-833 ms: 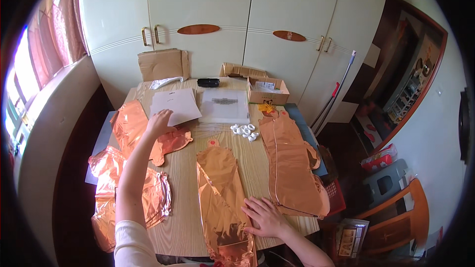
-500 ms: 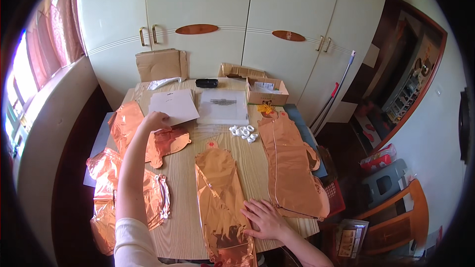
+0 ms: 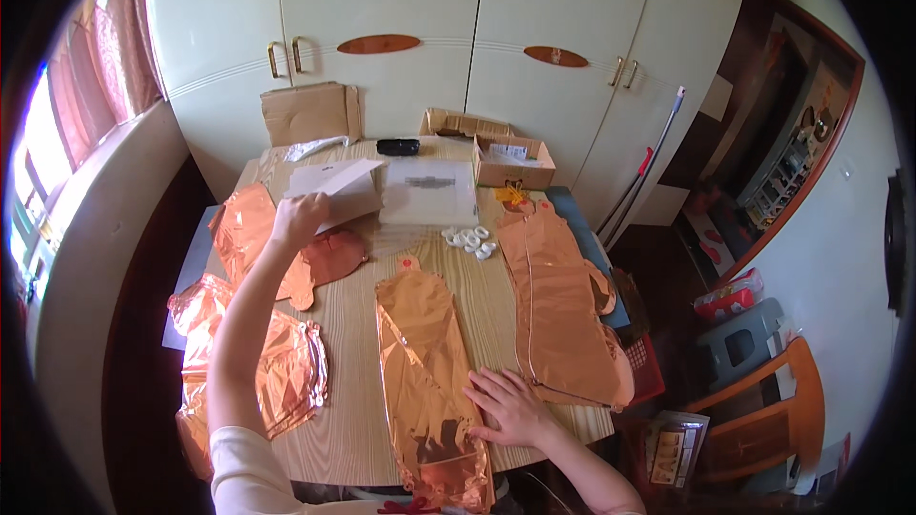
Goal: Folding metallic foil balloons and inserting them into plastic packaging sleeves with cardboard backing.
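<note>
At the far left of the table, my left hand (image 3: 300, 216) is closed on the near edge of a white card (image 3: 351, 177), which is tilted up off a stack of white cards (image 3: 349, 207). My right hand (image 3: 512, 410) lies flat with fingers spread, across the right edge of a flat copper-coloured foil balloon (image 3: 425, 343) and the bare wood beside it. Another deflated foil balloon (image 3: 563, 315) lies to the right. More copper foil balloons (image 3: 291, 353) are spread under and around my left forearm. Beyond the middle balloon sits a small pile of white ribbon rolls (image 3: 468, 240).
Along the back of the wooden table (image 3: 348, 343) are a clear plastic sleeve (image 3: 427, 202), a black case (image 3: 398, 147) and an open cardboard box (image 3: 515, 162). White cupboards (image 3: 382, 0) stand behind. A wooden chair (image 3: 801, 410) and a grey stool (image 3: 744, 339) are at the right.
My left hand has lifted the near edge of the top white card, tilting it up off the stack. My right hand has stayed in place, and the whole view has shifted slightly.
</note>
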Motion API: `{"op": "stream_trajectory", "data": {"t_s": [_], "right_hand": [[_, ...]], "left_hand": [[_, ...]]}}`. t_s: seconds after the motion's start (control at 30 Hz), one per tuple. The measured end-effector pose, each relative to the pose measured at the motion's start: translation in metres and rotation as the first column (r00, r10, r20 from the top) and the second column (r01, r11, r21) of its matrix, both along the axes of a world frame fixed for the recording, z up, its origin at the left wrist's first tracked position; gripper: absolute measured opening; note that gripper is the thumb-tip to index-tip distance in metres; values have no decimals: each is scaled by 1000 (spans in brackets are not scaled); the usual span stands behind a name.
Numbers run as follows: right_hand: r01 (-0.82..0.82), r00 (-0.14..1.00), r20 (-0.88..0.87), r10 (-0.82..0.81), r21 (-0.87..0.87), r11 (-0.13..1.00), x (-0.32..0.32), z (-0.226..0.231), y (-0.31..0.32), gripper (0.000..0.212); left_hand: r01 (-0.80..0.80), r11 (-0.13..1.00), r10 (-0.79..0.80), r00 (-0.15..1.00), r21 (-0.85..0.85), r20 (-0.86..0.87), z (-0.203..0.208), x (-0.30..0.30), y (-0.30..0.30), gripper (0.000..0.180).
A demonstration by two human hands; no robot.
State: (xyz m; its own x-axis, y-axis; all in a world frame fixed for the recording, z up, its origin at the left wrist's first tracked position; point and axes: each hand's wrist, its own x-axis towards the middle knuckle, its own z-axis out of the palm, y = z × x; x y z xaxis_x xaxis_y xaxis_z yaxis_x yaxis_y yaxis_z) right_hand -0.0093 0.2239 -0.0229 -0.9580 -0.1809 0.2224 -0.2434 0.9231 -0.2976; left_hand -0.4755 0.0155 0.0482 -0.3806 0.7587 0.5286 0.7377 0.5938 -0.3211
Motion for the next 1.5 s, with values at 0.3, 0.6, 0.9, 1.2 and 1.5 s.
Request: {"op": "stream_trajectory", "data": {"t_s": [0.3, 0.6, 0.9, 1.2, 1.5], "right_hand": [[65, 889, -423, -174, -259, 964, 2, -11, 5, 67], [-56, 974, -218, 69, 63, 996, 4, 1, 0, 57], [-305, 907, 360, 218, 205, 930, 63, 44, -31, 108], [-162, 986, -18, 168, 172, 972, 65, 3, -51, 55], [-189, 980, -33, 195, 122, 974, 85, -1, -62, 50]], "left_hand": [[621, 784, -613, 777, 20, -142, -13, 247, -24, 9], [614, 786, -604, 734, 76, 310, -50, 306, -47, 16], [578, 816, -376, 540, -8, 753, -45, 287, -72, 46], [597, 800, -392, 450, 56, 803, -59, 281, -76, 46], [604, 797, -415, 519, 23, 747, -53, 311, -93, 51]]}}
